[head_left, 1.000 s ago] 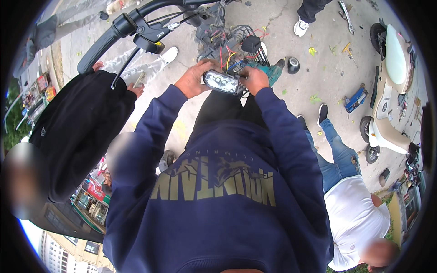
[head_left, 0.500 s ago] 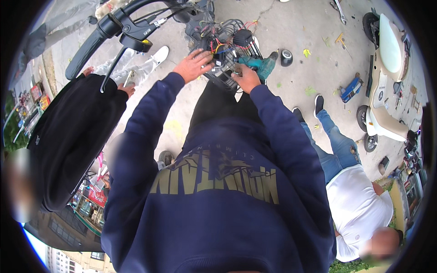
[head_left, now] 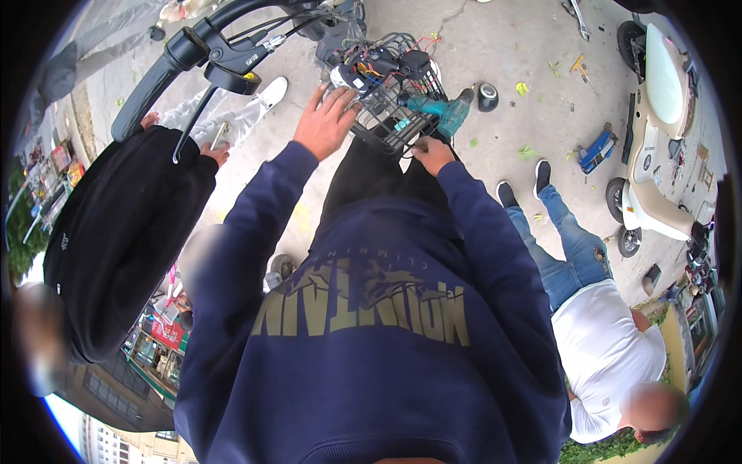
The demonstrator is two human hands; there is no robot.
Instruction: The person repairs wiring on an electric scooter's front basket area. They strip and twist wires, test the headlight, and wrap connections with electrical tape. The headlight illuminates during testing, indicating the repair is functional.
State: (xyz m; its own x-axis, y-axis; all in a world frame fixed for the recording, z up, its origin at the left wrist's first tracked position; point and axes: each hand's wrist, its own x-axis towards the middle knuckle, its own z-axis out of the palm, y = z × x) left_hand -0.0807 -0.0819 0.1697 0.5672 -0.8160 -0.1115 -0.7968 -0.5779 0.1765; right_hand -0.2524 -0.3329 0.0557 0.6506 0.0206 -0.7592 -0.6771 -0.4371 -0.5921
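Note:
My left hand has its fingers spread at the upper left edge of a black wire basket, just below a lamp with wires bundled around it. My right hand has fingers bent together at the basket's lower right edge, beside a thin black cable; what they grip is unclear. A teal power tool lies in the basket. Black handlebars with a brake lever rise at the upper left.
A person in black stands at the left; another in white is at the lower right. A cream scooter is at the right, near a blue metal tool. A wrench, a hammer-like tool and a dark cylinder lie on the ground.
Both hands have left the lamp, which now sits higher among the wires. My left hand has opened and shifted slightly left; my right hand has moved down to the basket's edge.

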